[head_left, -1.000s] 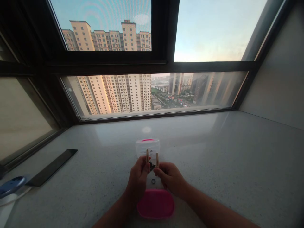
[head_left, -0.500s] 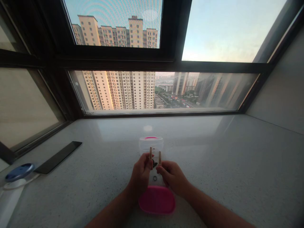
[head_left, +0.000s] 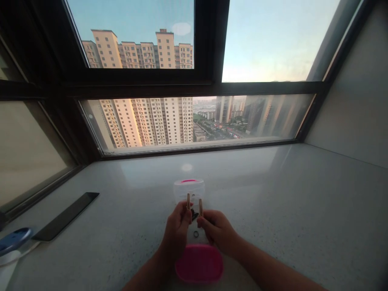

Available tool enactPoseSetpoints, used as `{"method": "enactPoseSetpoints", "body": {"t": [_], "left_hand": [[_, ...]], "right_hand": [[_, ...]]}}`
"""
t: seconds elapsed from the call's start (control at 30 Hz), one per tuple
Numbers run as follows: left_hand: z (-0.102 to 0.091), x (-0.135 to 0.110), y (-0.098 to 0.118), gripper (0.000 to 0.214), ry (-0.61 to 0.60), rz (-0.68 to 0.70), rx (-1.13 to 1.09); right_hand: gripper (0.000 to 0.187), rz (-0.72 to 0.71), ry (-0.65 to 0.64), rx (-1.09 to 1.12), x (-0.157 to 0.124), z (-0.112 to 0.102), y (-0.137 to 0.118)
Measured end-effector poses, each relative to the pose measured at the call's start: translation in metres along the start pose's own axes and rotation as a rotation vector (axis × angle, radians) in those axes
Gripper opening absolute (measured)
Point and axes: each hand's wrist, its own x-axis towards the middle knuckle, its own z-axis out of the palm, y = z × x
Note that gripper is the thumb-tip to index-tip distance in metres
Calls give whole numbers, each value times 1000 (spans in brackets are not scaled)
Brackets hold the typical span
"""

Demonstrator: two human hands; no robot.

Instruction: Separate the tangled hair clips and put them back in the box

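Nearest to you, low in the middle of the view, the pink piece (head_left: 199, 263) lies on the surface (head_left: 287, 214), with rounded corners; I cannot tell if it is a lid or a tray. Far to the left, the blue disc (head_left: 15, 239) is beside a white cable (head_left: 29, 252). Just beyond the pink piece lies the small ring (head_left: 196, 234), in the gap between your two hands. With your right hand (head_left: 218, 228) you hold the right stick (head_left: 200, 207): the grip is pinching its lower part between thumb and fingers. With your left hand (head_left: 176, 226) you hold the left stick (head_left: 188, 201), and this grip also is pinching. Both sticks are light brown, they stand nearly upright, and they are near each other but apart. Some dark thing (head_left: 194, 215) shows between them; I cannot tell if you touch it. On the left, a dark slab (head_left: 68, 215) lies flat on the surface. Right behind the sticks is the clear box (head_left: 189, 188), with a pink strip on its top. Farther away, the window frame (head_left: 206, 89) crosses the view, and outside there are tall buildings (head_left: 163, 121).
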Motion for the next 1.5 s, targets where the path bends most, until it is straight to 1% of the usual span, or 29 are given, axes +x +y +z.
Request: {"method": "enactPoseSetpoints", "body": {"t": [0.23,0.37,0.5,0.73,0.93,1.07,1.17,1.33,1.5], "left_hand": [[-2,0,-5,28,-23,-9,-1],[-2,-1,-4,27,-40,-17,2],[-2,0,-3,27,-47,-18,-19],[1,-1,2,25,-10,-22,-53],[-1,-2,3,25,-38,-18,-27],[0,-1,6,27,-18,-18,-12],[0,-1,5,26,-4,-6,5],[0,-1,3,24,-16,21,25],[0,0,2,26,-23,17,15]], "right_hand": [[35,-9,23,93,0,-1,-3],[33,-26,11,102,0,-2,1],[35,-13,23,104,0,-1,0],[35,-1,14,60,-1,-2,-1],[35,-10,-21,2,-1,-3,-1],[37,3,-17,-29,0,-3,-3],[39,6,-8,-27,0,-3,-2],[40,0,-13,-10,1,-4,4],[41,3,-4,-9,2,-4,6]]}}
